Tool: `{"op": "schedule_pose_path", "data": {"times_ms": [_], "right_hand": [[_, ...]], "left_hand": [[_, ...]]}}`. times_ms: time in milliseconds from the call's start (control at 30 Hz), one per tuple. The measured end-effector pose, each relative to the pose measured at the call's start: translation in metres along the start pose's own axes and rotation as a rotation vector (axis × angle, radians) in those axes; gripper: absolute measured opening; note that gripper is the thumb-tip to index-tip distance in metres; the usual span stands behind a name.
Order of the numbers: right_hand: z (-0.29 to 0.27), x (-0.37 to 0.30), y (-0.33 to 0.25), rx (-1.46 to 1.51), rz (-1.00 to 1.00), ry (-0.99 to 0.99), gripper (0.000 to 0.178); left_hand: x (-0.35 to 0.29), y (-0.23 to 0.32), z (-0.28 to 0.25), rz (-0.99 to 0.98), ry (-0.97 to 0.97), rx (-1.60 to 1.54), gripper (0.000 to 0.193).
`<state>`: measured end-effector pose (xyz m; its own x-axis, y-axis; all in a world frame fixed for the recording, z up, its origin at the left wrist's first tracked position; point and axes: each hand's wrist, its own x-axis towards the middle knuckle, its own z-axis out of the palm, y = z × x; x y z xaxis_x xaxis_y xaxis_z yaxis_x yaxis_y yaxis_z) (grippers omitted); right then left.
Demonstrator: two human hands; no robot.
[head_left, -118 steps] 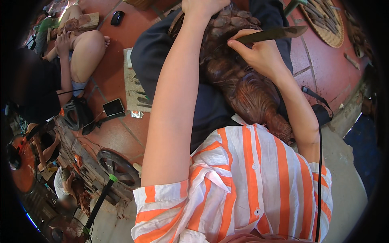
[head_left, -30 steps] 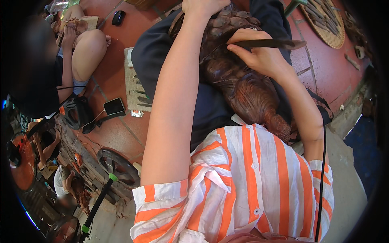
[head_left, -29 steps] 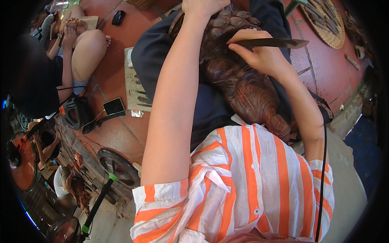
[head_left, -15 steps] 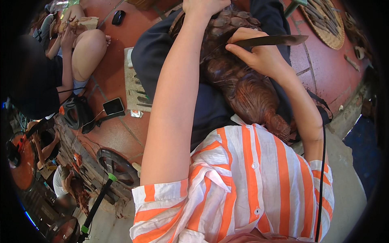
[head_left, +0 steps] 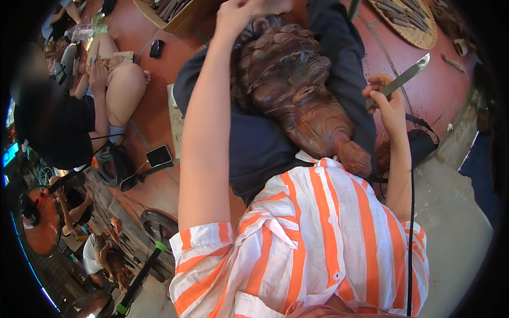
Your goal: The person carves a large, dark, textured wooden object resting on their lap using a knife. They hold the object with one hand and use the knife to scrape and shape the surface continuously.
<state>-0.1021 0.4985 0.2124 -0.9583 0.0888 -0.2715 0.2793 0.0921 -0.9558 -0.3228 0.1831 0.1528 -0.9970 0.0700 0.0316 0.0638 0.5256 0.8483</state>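
A dark brown wooden carving [head_left: 286, 74], with scale-like bumps and grooved, flowing lines, lies across my lap with its narrow textured end against my shirt. Over its far end is my left hand [head_left: 252, 9], fingers together against the wood and partly cut off by the upper edge. My right hand [head_left: 389, 103] is raised to the right of the carving, apart from it. Its fingers close round a long flat carving knife [head_left: 405, 77], whose slanted bright tip points up and to the right.
A round woven tray [head_left: 408, 21] of tools lies far right, and a box of sticks [head_left: 172, 13] far left. A phone [head_left: 159, 155] rests on the tiles. Another person [head_left: 69, 106] sits at the left. A black cable [head_left: 411, 238] runs beside my right arm.
My right hand has moved off the carving to the right, carrying the knife and tilting its tip upward. More of the carving shows. My left hand stays at the far end.
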Motion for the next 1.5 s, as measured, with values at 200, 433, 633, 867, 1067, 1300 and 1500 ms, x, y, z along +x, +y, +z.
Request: {"op": "schedule_pose_path", "data": {"times_ms": [200,433,633,867,1067,1300,1500], "right_hand": [[-0.012,-0.026,-0.014,-0.065,-0.053,-0.011,0.023],[0.056,-0.060,-0.069,-0.482,-0.558,-0.662,0.027],[0.074,-0.070,-0.064,-0.514,-0.650,-0.747,0.026],[-0.006,-0.036,-0.040,-0.135,-0.228,-0.028,0.015],[-0.047,0.017,0.062,-0.297,-0.178,0.096,0.031],[-0.014,0.065,0.115,-0.617,-0.102,0.040,0.068],[-0.008,0.067,0.104,-0.520,-0.001,-0.015,0.071]], "left_hand": [[-0.082,0.059,-0.050,0.008,0.068,-0.323,0.029],[-0.260,0.130,-0.031,0.121,-0.306,-0.496,0.039],[-0.294,0.105,-0.024,-0.011,-0.180,-0.916,0.042],[-0.290,-0.035,-0.140,-0.322,0.541,-0.730,0.036],[-0.357,-0.182,-0.138,-0.932,0.621,-0.545,0.022],[-0.377,-0.183,-0.080,-1.070,0.522,-0.537,0.014],[-0.369,-0.189,-0.083,-1.101,0.610,-0.568,0.005]]}}
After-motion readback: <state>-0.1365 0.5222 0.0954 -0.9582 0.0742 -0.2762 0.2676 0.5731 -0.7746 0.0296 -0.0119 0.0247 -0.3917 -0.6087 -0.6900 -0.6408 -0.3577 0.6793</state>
